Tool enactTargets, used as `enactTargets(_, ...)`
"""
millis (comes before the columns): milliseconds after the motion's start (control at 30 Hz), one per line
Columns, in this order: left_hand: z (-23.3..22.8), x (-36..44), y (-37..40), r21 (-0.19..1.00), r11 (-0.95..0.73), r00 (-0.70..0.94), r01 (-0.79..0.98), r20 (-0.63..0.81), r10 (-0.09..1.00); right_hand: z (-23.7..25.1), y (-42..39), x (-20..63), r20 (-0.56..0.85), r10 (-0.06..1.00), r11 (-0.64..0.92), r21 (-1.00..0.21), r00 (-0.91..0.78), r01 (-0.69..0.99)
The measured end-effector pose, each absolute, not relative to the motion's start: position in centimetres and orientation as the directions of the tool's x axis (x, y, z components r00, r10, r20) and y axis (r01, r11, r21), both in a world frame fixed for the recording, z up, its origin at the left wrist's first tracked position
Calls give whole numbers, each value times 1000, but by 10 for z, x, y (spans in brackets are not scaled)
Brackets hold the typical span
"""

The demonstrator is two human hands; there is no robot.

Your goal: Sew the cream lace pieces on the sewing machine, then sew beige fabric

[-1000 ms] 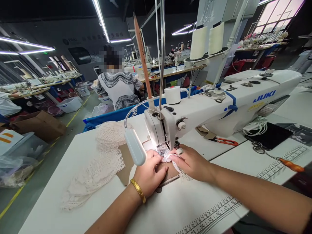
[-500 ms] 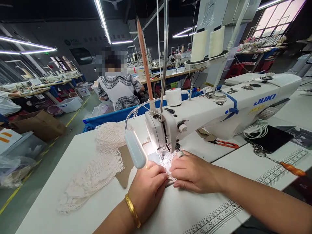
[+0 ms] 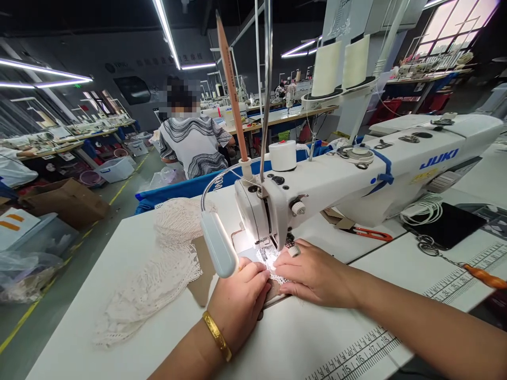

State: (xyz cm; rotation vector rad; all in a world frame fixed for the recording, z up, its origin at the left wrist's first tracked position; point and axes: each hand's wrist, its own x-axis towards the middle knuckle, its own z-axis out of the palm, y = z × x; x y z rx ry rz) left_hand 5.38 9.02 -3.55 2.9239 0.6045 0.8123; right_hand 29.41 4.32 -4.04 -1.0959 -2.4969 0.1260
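A small piece of white lace (image 3: 271, 259) lies under the presser foot of a white sewing machine (image 3: 340, 184), brightly lit by a lamp (image 3: 220, 245). My left hand (image 3: 241, 295), with a gold bangle at its wrist, has its fingers bent together on the lace's left edge. From the right, my right hand (image 3: 317, 272) presses the lace close to the foot, thumb and fingers closed on it; a ring-like band (image 3: 293, 250) shows at a finger. Both hands' fingertips are partly hidden. A heap of cream lace (image 3: 158, 279) spreads across the table to the left.
Orange-handled snips (image 3: 372, 234), a black phone-like slab (image 3: 451, 224) and a key ring with an orange tassel (image 3: 483, 275) lie right. A ruler strip (image 3: 356, 356) runs along the front edge. A pencil (image 3: 233, 89) stands on the machine head. A person (image 3: 192, 137) sits beyond.
Both hands have shifted slightly toward the machine, and more of the lace and plate shows between them. The view has turned a little.
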Motion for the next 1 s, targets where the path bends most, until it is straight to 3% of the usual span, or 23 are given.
enactTargets(333, -30, 53, 82, 138, -938, 811, 319, 473, 346, -40, 41, 294, 338, 710, 701, -255, -617, 666)
enactTargets(667, -30, 53, 88, 72, -925, 810, 374, 460, 363, -40, 46, 291, 292, 759, 648, -242, -582, 723)
enactTargets(1000, -32, 54, 99, 82, -904, 794, 420, 449, 410, -39, 50, 288, 314, 796, 589, -201, -518, 783)
